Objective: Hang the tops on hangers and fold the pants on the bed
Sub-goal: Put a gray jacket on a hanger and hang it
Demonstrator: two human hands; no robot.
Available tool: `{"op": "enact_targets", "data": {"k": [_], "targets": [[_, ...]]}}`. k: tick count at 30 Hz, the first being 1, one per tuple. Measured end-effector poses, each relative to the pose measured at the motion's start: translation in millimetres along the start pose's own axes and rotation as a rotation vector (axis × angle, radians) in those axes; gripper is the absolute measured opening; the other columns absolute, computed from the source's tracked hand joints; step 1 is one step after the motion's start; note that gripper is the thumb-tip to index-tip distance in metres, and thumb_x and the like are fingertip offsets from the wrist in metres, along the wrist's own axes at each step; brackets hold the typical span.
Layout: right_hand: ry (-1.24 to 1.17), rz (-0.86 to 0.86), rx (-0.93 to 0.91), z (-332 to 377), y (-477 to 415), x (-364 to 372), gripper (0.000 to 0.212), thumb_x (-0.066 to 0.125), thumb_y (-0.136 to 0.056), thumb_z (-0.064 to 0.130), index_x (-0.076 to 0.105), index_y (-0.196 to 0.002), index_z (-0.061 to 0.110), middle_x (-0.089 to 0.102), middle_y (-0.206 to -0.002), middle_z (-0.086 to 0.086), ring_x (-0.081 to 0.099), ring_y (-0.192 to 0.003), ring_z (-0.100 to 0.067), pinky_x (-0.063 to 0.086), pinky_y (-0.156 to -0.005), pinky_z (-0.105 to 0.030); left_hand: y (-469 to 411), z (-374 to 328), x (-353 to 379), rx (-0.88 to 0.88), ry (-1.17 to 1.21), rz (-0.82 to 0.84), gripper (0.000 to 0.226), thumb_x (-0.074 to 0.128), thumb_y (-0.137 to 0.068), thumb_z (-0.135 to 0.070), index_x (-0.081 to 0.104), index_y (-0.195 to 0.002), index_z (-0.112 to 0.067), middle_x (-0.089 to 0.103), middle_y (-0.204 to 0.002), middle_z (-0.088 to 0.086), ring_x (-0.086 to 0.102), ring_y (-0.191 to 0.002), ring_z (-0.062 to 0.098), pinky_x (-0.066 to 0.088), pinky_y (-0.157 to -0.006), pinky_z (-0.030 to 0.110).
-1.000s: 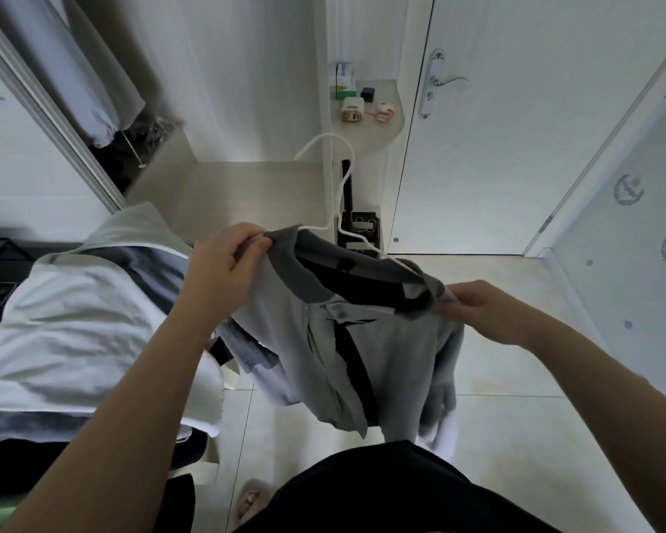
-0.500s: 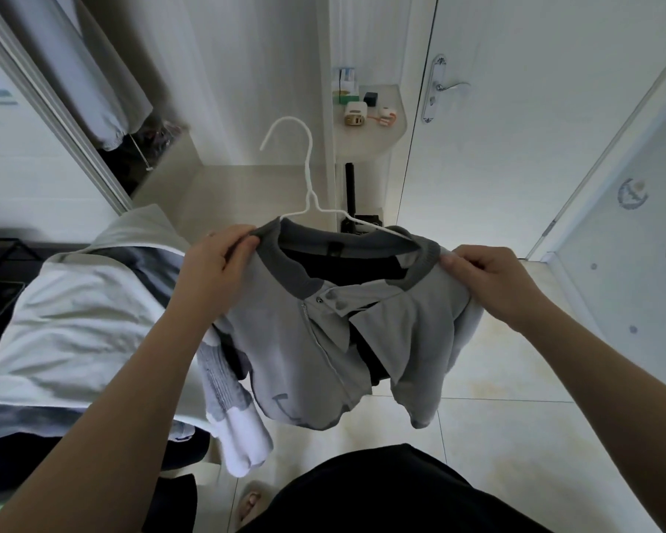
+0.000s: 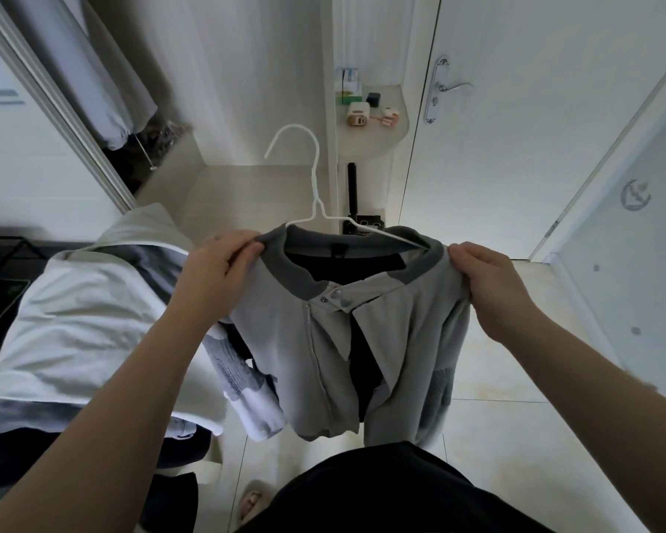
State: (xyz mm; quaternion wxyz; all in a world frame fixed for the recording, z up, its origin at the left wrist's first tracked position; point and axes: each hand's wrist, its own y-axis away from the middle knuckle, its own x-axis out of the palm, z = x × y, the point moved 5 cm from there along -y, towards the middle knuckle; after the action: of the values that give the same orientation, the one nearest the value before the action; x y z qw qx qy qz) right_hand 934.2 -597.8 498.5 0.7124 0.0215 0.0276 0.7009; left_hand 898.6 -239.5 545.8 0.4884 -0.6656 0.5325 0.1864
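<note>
**Grey jacket held up by both shoulders on a white hanger**

The jacket (image 3: 323, 340) hangs in mid-air in front of the person, over the tiled floor (image 3: 516, 436) and just beside a pile of clothes (image 3: 85, 321) to their left. The left grip (image 3: 216, 271) pinches the fabric right at the edge of the collar (image 3: 308, 278). The right grip (image 3: 489, 278) is curled round the other shoulder, with cloth bunched in the fingers.

Holding it at both shoulders seems meant to keep the neck spread wide so the hanger (image 3: 314, 178) can settle inside. Its hook stands up above the collar, and one wire arm lies across the collar's right side rather than tucked under it. I'd judge the jacket is not quite seated yet.

The jacket is pale grey with a darker ribbed collar and a dark lining. The zip is closed only partway, and the front flap with its snaps folds outward. The sleeves droop limp and the hem is rumpled.
</note>
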Motion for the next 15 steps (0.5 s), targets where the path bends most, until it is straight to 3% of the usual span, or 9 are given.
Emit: {"op": "enact_targets", "data": {"k": [3, 6, 9, 11, 13, 15], "targets": [[0.258, -0.165, -0.161, 13, -1, -3, 0.038, 0.054, -0.098, 0.030, 0.051, -0.063, 0.014, 0.042, -0.057, 0.012, 0.035, -0.058, -0.005, 0.029, -0.060, -0.030, 0, -8, 1, 0.034, 0.010, 0.012, 0.020, 0.055, -0.101, -0.017, 0.073, -0.106, -0.009, 0.066, -0.086, -0.007, 0.057, -0.083, 0.014, 0.032, -0.070, 0.021], [0.408, -0.254, -0.327, 38, 2, 0, 0.033, 0.051, -0.101, 0.027, 0.053, -0.072, 0.013, 0.047, -0.060, 0.011, 0.039, -0.059, -0.003, 0.032, -0.060, -0.024, -2, -16, 7, 0.067, -0.039, 0.107, 0.028, 0.051, -0.099, -0.026, 0.073, -0.110, -0.010, 0.073, -0.094, 0.004, 0.059, -0.089, 0.019, 0.043, -0.078, 0.031], [0.470, -0.195, -0.535, 77, 12, 11, 0.025, 0.051, -0.100, 0.022, 0.059, -0.077, 0.013, 0.053, -0.067, 0.006, 0.046, -0.065, 0.000, 0.035, -0.062, -0.016, -2, -21, 21, 0.051, -0.179, 0.155, 0.024, 0.053, -0.103, -0.025, 0.072, -0.111, -0.013, 0.072, -0.094, 0.008, 0.062, -0.090, 0.031, 0.048, -0.078, 0.045], [0.529, -0.013, -0.684, 100, 25, 26, 0.020, 0.052, -0.096, 0.023, 0.065, -0.081, 0.018, 0.058, -0.073, 0.008, 0.052, -0.072, 0.002, 0.038, -0.068, -0.013, -4, -26, 17, 0.006, -0.058, 0.038, 0.018, 0.056, -0.102, -0.019, 0.071, -0.106, -0.010, 0.072, -0.090, 0.007, 0.061, -0.086, 0.025, 0.046, -0.076, 0.039], [0.642, 0.140, -0.794, 113, 35, 34, 0.022, 0.055, -0.094, 0.031, 0.072, -0.089, 0.019, 0.064, -0.089, 0.014, 0.057, -0.090, -0.003, 0.041, -0.082, -0.019, -5, -29, 7, -0.030, 0.124, -0.067, 0.016, 0.057, -0.101, -0.016, 0.071, -0.105, -0.010, 0.071, -0.088, -0.002, 0.061, -0.083, 0.010, 0.044, -0.075, 0.024], [0.871, 0.089, -0.814, 119, 31, 28, 0.031, 0.058, -0.094, 0.043, 0.071, -0.113, 0.024, 0.061, -0.123, 0.007, 0.049, -0.120, -0.013, 0.033, -0.102, -0.032, -7, -31, -3, -0.050, 0.216, -0.095, 0.017, 0.057, -0.100, -0.018, 0.073, -0.106, -0.014, 0.069, -0.086, -0.018, 0.060, -0.084, -0.008, 0.042, -0.074, 0.008]]}}
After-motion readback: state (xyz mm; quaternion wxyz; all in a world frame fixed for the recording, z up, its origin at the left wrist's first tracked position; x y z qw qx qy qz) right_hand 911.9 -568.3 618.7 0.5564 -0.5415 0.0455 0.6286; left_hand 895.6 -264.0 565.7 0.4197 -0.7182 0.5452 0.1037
